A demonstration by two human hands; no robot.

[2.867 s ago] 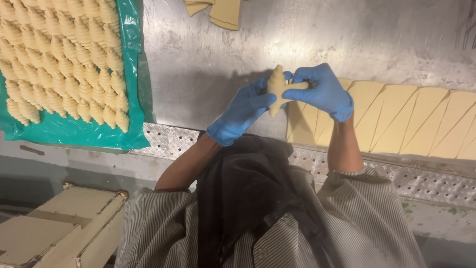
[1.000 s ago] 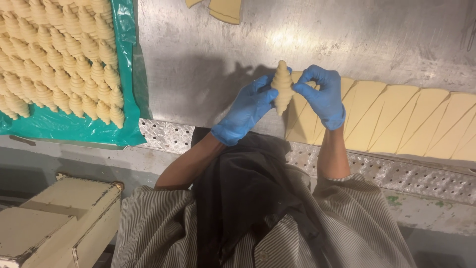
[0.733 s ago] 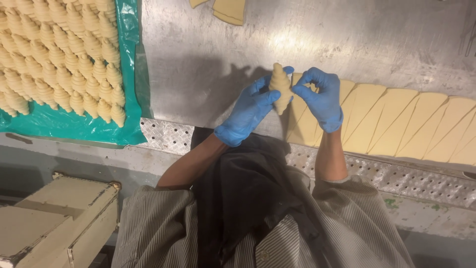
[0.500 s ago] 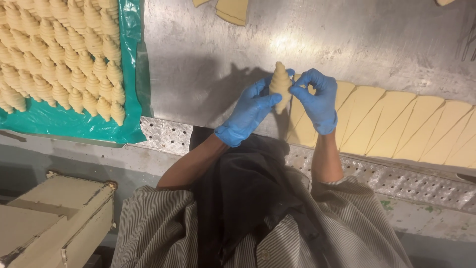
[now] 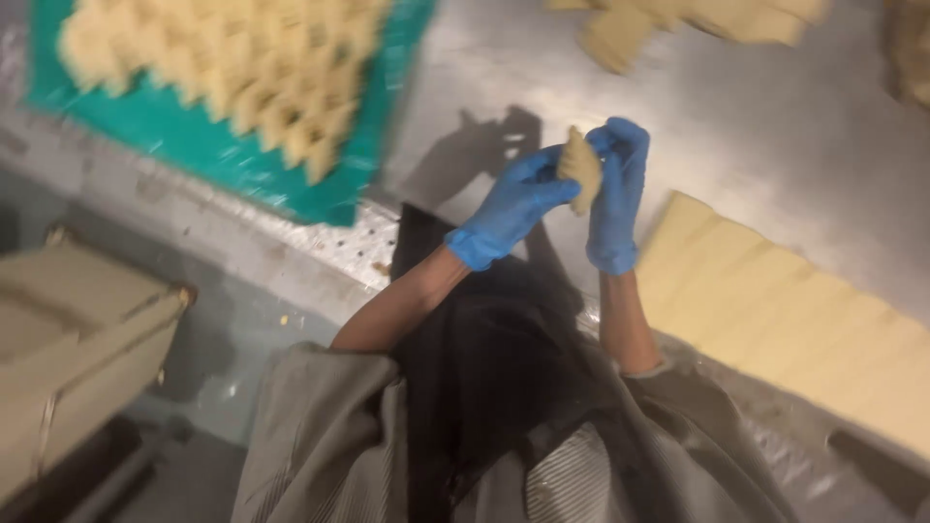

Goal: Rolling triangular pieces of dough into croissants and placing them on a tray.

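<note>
Left hand (image 5: 511, 208) and right hand (image 5: 616, 189), blue-gloved — both grips closed on a pale rolled dough piece (image 5: 581, 168), held above the steel bench (image 5: 775, 126). Beyond left — green tray (image 5: 174, 131) of shaped dough pieces (image 5: 232, 58), blurred.

Rolled dough piece (image 5: 581, 167) now raised, tilted.

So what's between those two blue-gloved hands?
In the head view, a rolled piece of dough sits pinched between the left hand and right hand.

blue gloves (image 5: 513, 208), pale yellow dough piece (image 5: 581, 169), teal tray liner (image 5: 194, 145), grey striped shirt (image 5: 320, 446).
</note>
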